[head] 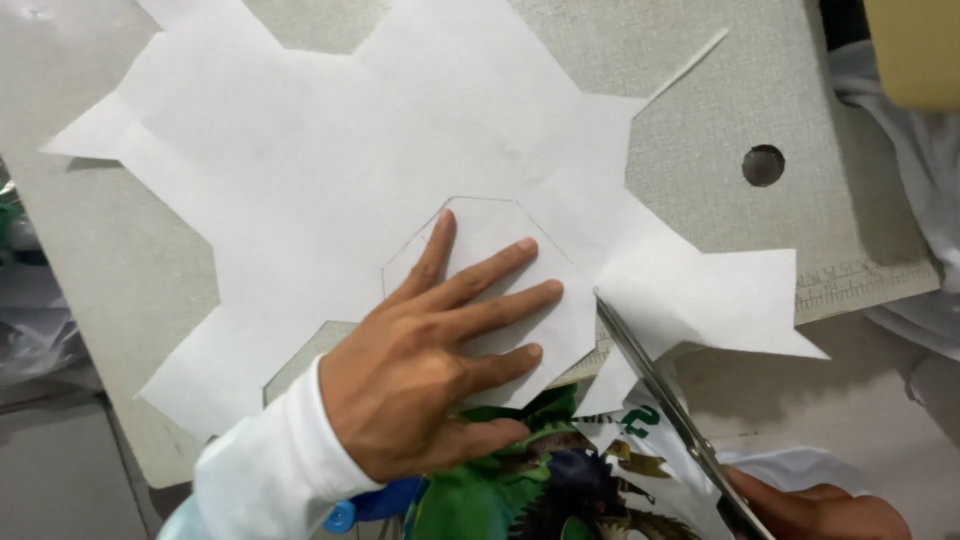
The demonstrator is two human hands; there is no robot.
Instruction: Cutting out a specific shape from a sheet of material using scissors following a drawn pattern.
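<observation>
- My left hand [430,370] lies flat with fingers spread on the white paper [330,190], pinning it over the pencilled octagon [490,245].
- My right hand [815,510], low at the frame edge, grips the scissors [660,395]; their blades meet the paper just right of my left fingertips.
- The paper looks thin, light and floppy, so I judge it should be held near the cut.
- It rests on a grey board [700,130].
</observation>
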